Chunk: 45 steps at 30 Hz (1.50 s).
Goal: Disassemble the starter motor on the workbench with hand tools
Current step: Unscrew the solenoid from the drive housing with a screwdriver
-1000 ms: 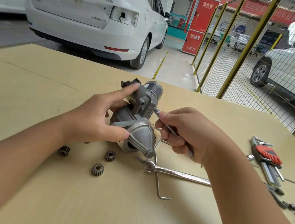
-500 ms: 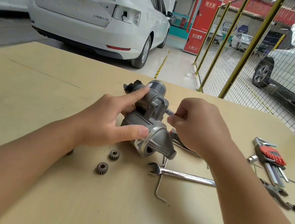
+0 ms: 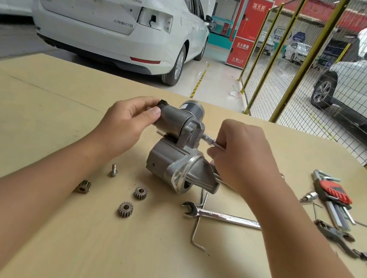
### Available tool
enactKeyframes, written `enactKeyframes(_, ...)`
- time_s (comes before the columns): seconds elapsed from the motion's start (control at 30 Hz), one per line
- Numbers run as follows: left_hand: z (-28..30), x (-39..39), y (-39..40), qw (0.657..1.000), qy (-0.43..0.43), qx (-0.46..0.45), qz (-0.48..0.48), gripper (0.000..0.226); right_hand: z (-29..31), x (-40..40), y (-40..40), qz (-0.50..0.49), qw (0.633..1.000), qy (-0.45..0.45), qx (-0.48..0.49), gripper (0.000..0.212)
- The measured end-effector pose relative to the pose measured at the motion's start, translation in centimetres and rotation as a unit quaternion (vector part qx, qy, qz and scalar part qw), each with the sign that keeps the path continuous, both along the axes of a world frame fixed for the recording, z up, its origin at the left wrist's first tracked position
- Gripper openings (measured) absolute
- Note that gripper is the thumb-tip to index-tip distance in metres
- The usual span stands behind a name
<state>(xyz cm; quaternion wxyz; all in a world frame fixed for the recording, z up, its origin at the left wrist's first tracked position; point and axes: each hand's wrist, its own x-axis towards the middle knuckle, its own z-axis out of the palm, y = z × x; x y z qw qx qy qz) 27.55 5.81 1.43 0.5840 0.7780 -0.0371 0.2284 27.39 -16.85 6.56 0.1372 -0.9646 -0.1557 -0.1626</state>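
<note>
The grey starter motor [image 3: 180, 163] stands on the wooden workbench [image 3: 35, 112], nose cone toward me. My left hand [image 3: 126, 126] grips its upper cylinder from the left, thumb on the black end cap. My right hand [image 3: 241, 154] pinches a thin metal tool [image 3: 209, 139] whose tip meets the motor's upper flange on the right. Three small gears [image 3: 125, 209] lie in front of the motor, and a loose bolt [image 3: 113, 170] stands left of it.
A combination wrench [image 3: 220, 216] and a bent hex key [image 3: 197, 229] lie just in front of the motor. A red-holder hex key set [image 3: 332, 194], a socket bit [image 3: 309, 196] and more tools sit at the right. Yellow mesh fencing and parked cars stand beyond the bench.
My left hand moved from the motor's lower body up to the upper cylinder, uncovering a bolt on the bench. My right hand stays at the flange with the tool.
</note>
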Motion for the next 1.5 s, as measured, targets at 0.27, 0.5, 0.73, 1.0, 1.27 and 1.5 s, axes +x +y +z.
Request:
enactKeyframes(0.27,0.2,0.4,-0.1,0.992,0.031,-0.124,-0.017,0.02,0.2,0.5,-0.1,0.028,0.998,0.031,-0.047,0.033)
enactKeyframes(0.5,2.3,2.0,1.1,0.967,0.164,-0.153,-0.12,0.031,0.1,0.5,-0.3,0.018,0.999,-0.029,-0.024,0.017)
enactKeyframes(0.73,2.3,3.4,1.2,0.962,0.164,-0.159,-0.146,0.038,0.1,0.9,-0.6,0.062,0.992,-0.106,0.004,0.005)
enactKeyframes(1.0,1.4,2.9,1.1,0.964,0.117,-0.172,-0.167,0.043,-0.5,1.6,-1.0,0.11,0.992,-0.019,-0.056,0.024)
enactKeyframes(1.27,1.4,2.1,0.4,0.961,0.095,-0.207,-0.156,0.045,-0.6,2.2,-0.8,0.06,0.997,-0.044,-0.03,0.029)
enactKeyframes(1.5,1.3,1.8,0.2,0.962,0.087,-0.212,-0.149,0.048,-0.3,2.5,-1.5,0.049,0.988,0.028,0.144,0.023)
